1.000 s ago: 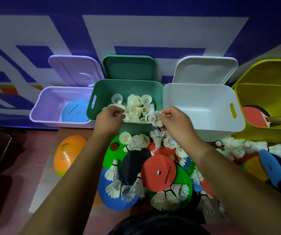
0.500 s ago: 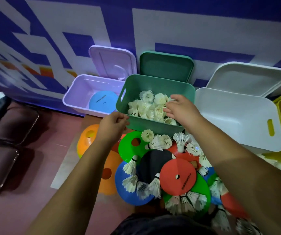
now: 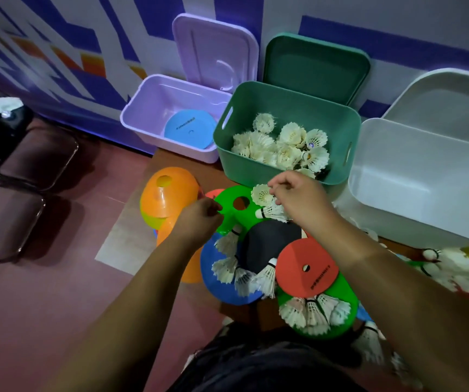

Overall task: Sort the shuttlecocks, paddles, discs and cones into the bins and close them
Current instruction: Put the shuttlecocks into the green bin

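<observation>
Shuttlecocks lie heaped in the green bin. More lie loose on the floor pile in front of the bins.

Head view, bins:
- The purple bin stands just left of the green bin and holds one blue disc.
- The white bin stands to the right of the green bin.
- All three bins are open. The purple lid, green lid and white lid each stand behind their own bin.

Head view, pile:
- An orange cone lies at the left, with a green cone beside it.
- A black paddle lies below the green cone. A red disc overlaps the paddle's right edge.
- A blue cone lies under several loose shuttlecocks.

Head view, hands:
- The left hand is at the green cone's left edge with its fingers curled and its back to the camera. Whether it grips anything cannot be told.
- The right hand is over two shuttlecocks on the green cone's right side: an upper one and a lower one lying on its side. Its fingers are curled down against them. Whether they pinch one cannot be told.
</observation>
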